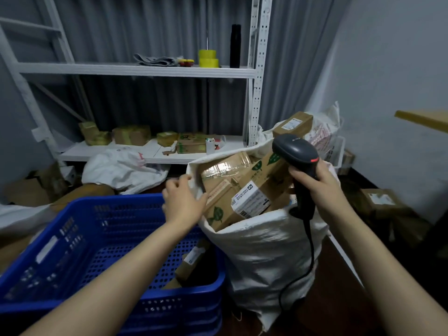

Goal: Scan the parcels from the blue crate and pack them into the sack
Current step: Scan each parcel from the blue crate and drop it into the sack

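My left hand (184, 200) pinches the left rim of the sack (261, 251), thumb against a parcel (242, 190) inside. My right hand (317, 184) grips the scanner (294, 150) above the right rim.

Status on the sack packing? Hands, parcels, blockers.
Left hand at sack rim, grip unclear; right hand grips scanner. Sack packed to the top. At least one parcel in blue crate. Scanner cable hangs down sack's side.
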